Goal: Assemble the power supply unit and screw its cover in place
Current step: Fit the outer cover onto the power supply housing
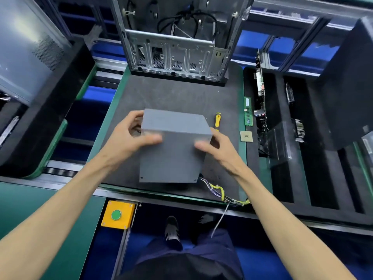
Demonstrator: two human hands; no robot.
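Grey power supply unit point(173, 152): gripped at its upper corners by left hand point(131, 134) and right hand point(216, 147), over table point(181, 93); screwdriver point(217, 120) beside.

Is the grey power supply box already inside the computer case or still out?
Out. Both hands, left hand and right hand, hold the grey box over the mat, in front of the case.

Ahead of me an open computer case point(177, 37) stands at the far edge of the black mat point(181, 96). To my right, a RAM stick point(248, 111) and a CPU point(246, 136) lie beside a circuit board point(260, 81). Below sits a yellow button box point(118, 214).
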